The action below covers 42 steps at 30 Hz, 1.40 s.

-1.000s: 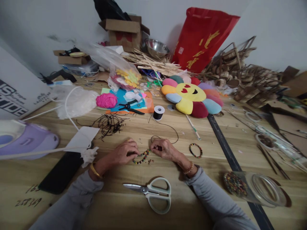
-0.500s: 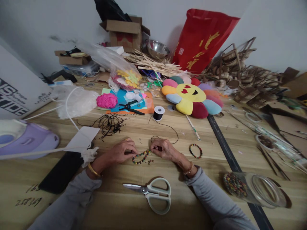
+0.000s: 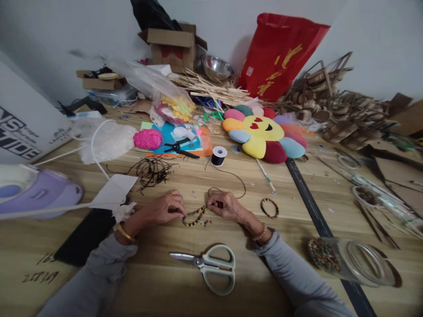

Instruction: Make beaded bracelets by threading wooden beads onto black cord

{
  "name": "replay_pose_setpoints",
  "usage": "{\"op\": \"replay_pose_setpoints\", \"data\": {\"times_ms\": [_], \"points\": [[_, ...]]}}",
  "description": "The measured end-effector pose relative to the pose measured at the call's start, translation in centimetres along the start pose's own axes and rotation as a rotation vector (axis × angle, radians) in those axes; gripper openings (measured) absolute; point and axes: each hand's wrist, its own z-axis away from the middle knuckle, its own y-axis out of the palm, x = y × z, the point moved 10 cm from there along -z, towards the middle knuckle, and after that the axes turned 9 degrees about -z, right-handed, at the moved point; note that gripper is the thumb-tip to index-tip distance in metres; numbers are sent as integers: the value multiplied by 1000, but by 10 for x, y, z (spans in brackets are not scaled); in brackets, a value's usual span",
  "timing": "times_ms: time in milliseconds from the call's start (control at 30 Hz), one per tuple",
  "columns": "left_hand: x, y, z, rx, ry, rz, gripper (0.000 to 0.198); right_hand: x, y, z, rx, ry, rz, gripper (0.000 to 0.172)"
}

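Note:
A strand of small multicoloured beads (image 3: 194, 220) lies curved on the table between my hands. My right hand (image 3: 226, 206) pinches its right end, where a black cord begins. My left hand (image 3: 167, 208) is at the strand's left end, thumb and forefinger close together; whether they hold the cord is too small to tell. A few loose beads (image 3: 207, 223) lie just below the strand. The black cord runs up toward a white spool (image 3: 219, 156). To the right rests a finished-looking bead ring (image 3: 269, 208). Scissors (image 3: 206, 263) lie below my hands, blades pointing left.
At the right, a clear jar (image 3: 355, 260) of beads lies on its side. Black cord pieces (image 3: 153, 171), pliers (image 3: 181, 149) and a flower cushion (image 3: 264, 132) are farther back. A dark phone-like object (image 3: 84, 237) and a purple appliance (image 3: 39, 191) are at the left.
My left hand has shifted slightly left, away from the bead strand. My right hand and the strand have hardly moved.

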Motion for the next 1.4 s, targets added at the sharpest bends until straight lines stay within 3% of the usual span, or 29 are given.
{"op": "replay_pose_setpoints", "data": {"times_ms": [867, 1400], "points": [[3, 3, -2, 3, -32, -12, 13, 1, 0, 0, 4, -7, -1, 10], [-11, 3, 1, 39, 25, -1, 13, 2, 0, 0, 5, -19, 19, 11]]}}
